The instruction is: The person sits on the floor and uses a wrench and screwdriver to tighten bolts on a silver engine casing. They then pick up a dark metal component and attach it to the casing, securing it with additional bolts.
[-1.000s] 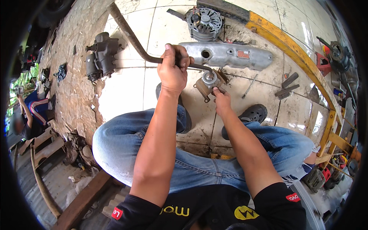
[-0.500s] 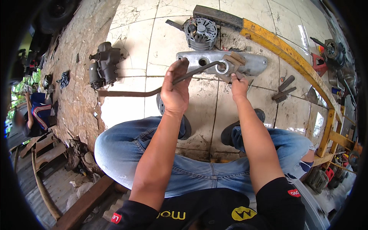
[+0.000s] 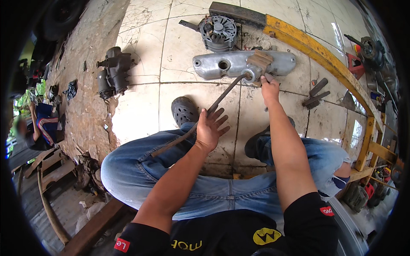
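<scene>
A long bent metal bar (image 3: 226,94) slants from a round-mouthed metal fitting (image 3: 252,75) down toward my left knee. One end of the bar sits at the fitting's opening. My left hand (image 3: 209,131) lies against the bar's middle, palm up, with its fingers spread and the bar passing by the thumb. My right hand (image 3: 269,91) is closed on the near right side of the fitting, thumb on top. Behind the fitting, a brown, worn flat piece (image 3: 259,60) lies over a long silver engine cover (image 3: 205,67), which has a round hole.
An alternator (image 3: 218,33) stands beyond the cover. A dark metal pump-like unit (image 3: 114,72) sits at left. Dark bar-shaped pieces (image 3: 318,87) lie at right, inside a curved yellow steel frame (image 3: 316,47). Another person (image 3: 42,126) sits far left.
The bar has swung toward me, its free end now over my left knee. My left hand has moved nearer and its fingers have spread. The fitting has turned in my right hand.
</scene>
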Available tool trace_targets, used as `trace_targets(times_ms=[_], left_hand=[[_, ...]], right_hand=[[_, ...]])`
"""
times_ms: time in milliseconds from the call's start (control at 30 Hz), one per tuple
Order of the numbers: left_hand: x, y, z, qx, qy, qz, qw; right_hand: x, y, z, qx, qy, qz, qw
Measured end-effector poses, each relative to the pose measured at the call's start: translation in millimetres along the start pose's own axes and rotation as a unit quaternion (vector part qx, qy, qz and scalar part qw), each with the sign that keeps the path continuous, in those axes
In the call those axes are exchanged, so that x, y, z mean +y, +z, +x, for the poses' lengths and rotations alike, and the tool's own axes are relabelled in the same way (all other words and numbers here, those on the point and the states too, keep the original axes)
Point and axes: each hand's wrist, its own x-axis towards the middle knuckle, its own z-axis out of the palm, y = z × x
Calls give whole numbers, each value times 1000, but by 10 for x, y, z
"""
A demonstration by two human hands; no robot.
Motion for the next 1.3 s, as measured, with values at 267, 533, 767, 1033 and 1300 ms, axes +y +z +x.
trace_targets(times_ms=[267,533,767,1033,1300], left_hand=[[229,657,-97,-134,388,606,682],[430,518,378,49,129,714,686],[740,771,449,43,117,808,576],[1329,773,409,15,134,876,463],[2325,744,-25,-3,205,903,377]], right_hand=[[32,-90,25,-25,13,-27,999],[57,-179,117,-70,74,-11,995],[-192,-643,270,-88,74,-157,981],[-697,-862,244,-163,131,-172,963],[-900,-954,99,-326,206,48,922]])
